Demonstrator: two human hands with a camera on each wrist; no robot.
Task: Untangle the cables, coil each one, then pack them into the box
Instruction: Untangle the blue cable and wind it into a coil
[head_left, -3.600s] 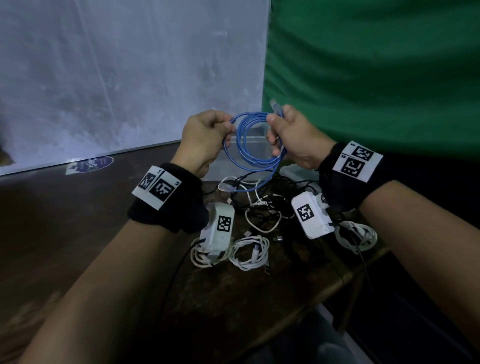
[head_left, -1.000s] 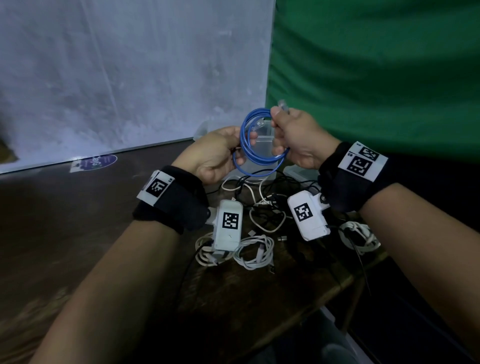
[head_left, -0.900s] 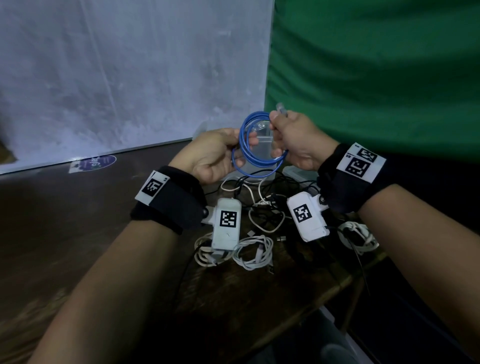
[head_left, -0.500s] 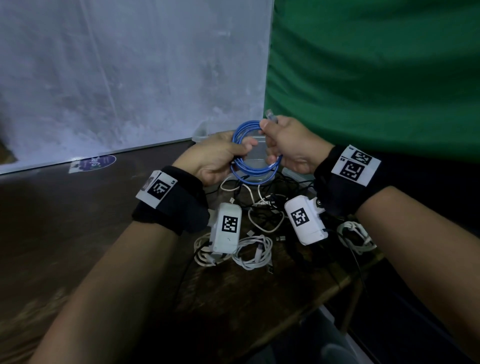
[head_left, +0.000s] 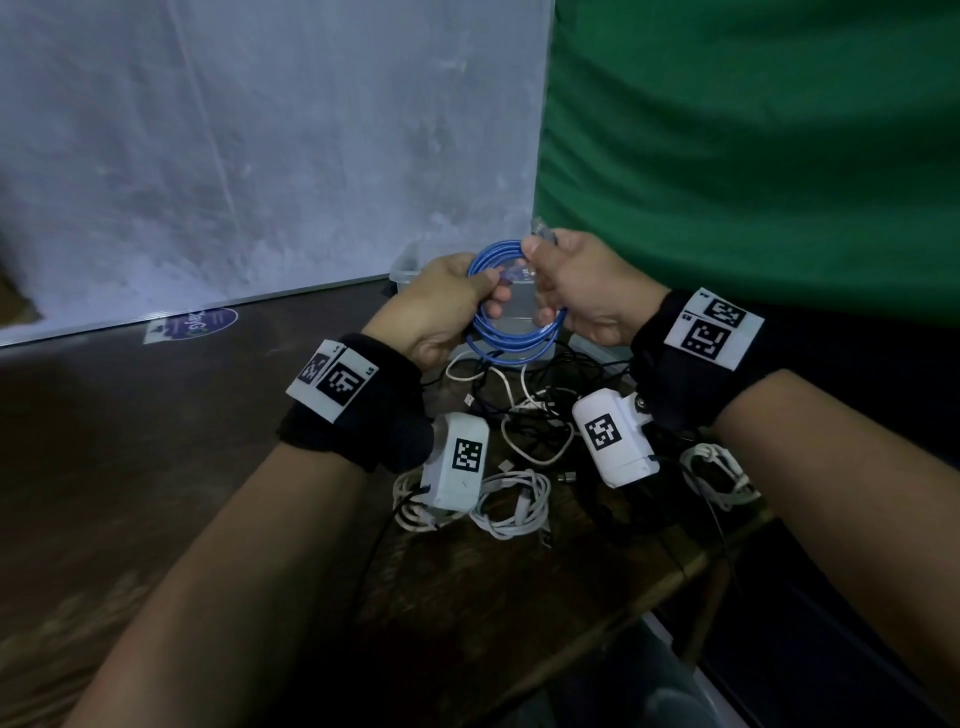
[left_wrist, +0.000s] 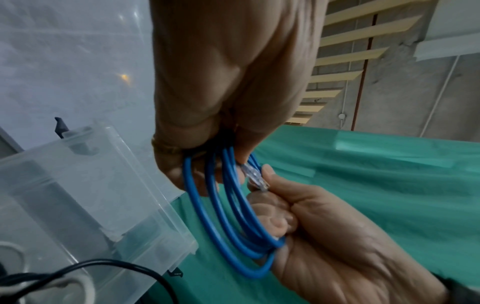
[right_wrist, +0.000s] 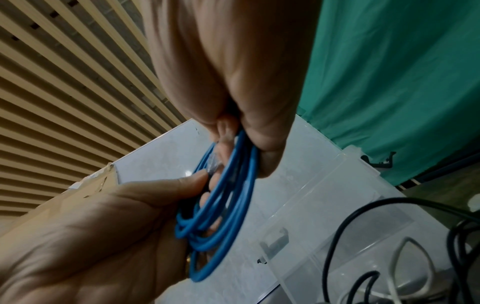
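We hold the blue cable (head_left: 511, 306) coiled above the box (head_left: 408, 265), left hand (head_left: 436, 312) gripping at nine o'clock, right hand (head_left: 587, 291) pinching the plug end at three (loops loose). If either grip slackens, the coil likely springs open.

Clear plastic box (head_left: 410, 262): mostly hidden behind both hands and the blue cable coil (head_left: 511, 340).
Tangled cables (head_left: 524, 410): partly covered by the wrist cameras.
Forearms: cut by the bottom edge.
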